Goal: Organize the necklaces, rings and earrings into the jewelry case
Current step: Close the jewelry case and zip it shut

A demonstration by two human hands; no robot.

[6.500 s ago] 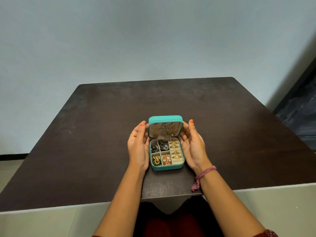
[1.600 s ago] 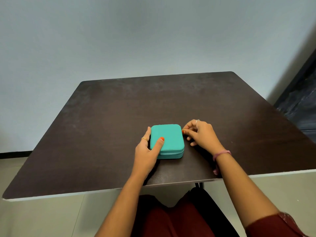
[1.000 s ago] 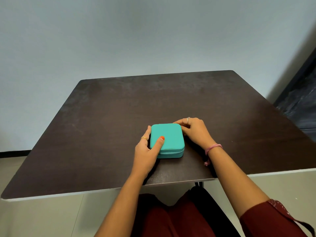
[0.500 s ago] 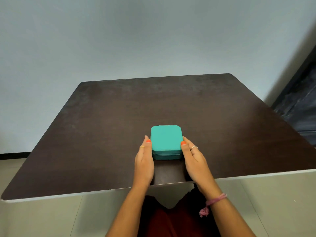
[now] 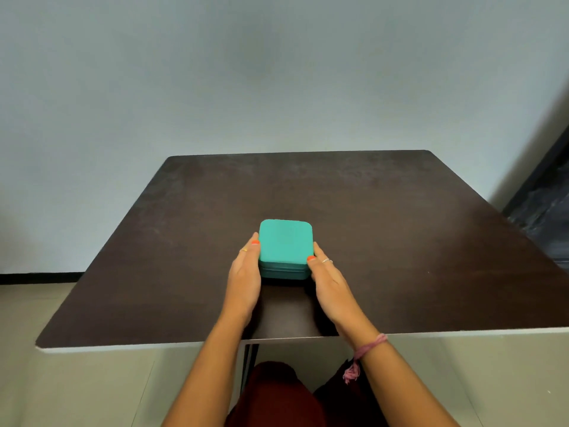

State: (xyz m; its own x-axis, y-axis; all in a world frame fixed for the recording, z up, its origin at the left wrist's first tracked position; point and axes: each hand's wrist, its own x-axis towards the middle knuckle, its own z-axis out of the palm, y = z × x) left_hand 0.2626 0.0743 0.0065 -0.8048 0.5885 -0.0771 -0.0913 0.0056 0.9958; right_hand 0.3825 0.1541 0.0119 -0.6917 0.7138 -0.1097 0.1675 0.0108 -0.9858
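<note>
Head view shows the dark tabletop first, wide and bare apart from one thing, with a pale wall behind it and a dark doorway edge far off to the right-hand side. Between the two hands sits the jewelry case, a teal square box with rounded corners, lid down, its seam running around the near wall just ahead of the palms. The left hand lies flat against the case's left wall, fingers straight and together, thumb touching the lid's edge; the right hand mirrors it on the right wall, so the grip is two open palms pressing inward on the case, not a curled hold. No necklaces, rings or earrings lie loose on the tabletop, which suggests the sorting is done and the closed case is only being squared or set down. The case looks stiff-walled and light, with a slightly grained cover that should not slip under skin; the small pieces inside could shift if it is tipped, so it is best taken by the two side walls and kept level. Smallest of all: a ring on each hand, a pink thread bracelet at the right wrist.
</note>
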